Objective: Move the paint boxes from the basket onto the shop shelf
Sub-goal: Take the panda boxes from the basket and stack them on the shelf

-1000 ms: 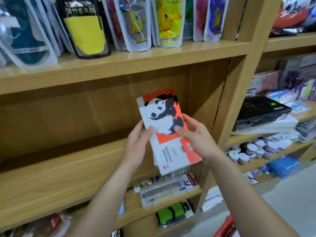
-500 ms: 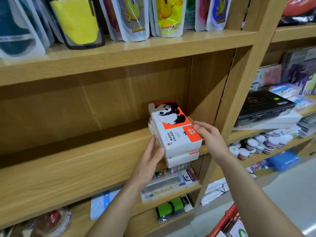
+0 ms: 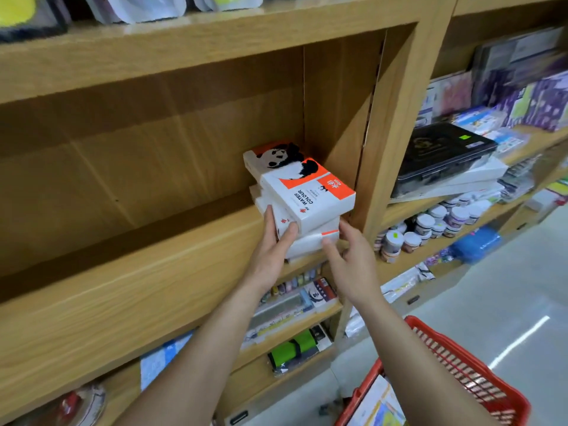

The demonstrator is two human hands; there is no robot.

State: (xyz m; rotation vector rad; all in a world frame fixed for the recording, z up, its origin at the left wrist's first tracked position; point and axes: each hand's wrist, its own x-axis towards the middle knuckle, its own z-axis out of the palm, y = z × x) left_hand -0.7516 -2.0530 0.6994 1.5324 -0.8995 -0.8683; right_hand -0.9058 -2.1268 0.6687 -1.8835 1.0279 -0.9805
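Head view, centre of frame: the stack of white-and-orange cardboard watercolour paint boxes with the panda print [image 3: 302, 192] now sits on the light wooden shop shelf [image 3: 153, 272], tucked against the upright divider at its right end; a second ago the top box was held up in the air in both hands, half a second ago it was just coming down onto the pile. Top box lies skewed, rotated relative to the ones below and overhanging the shelf's front edge toward the camera. Left hand [image 3: 272, 250] presses on the stack's near-left corner, thumb on the front face, fingers together along the side. Right hand [image 3: 350, 259] is at the lower boxes' front edge, fingers loosely spread, thumb touching the white end face; not gripping anything as far as I can tell. Looks like squaring-up, not carrying, so this box counts as placed. Red plastic mesh basket [image 3: 467, 373] has come into the lower right of frame with more printed packs visible inside, so I'd judge the task isn't finished. Risk: skewed overhanging top box could slide off if released untidied.
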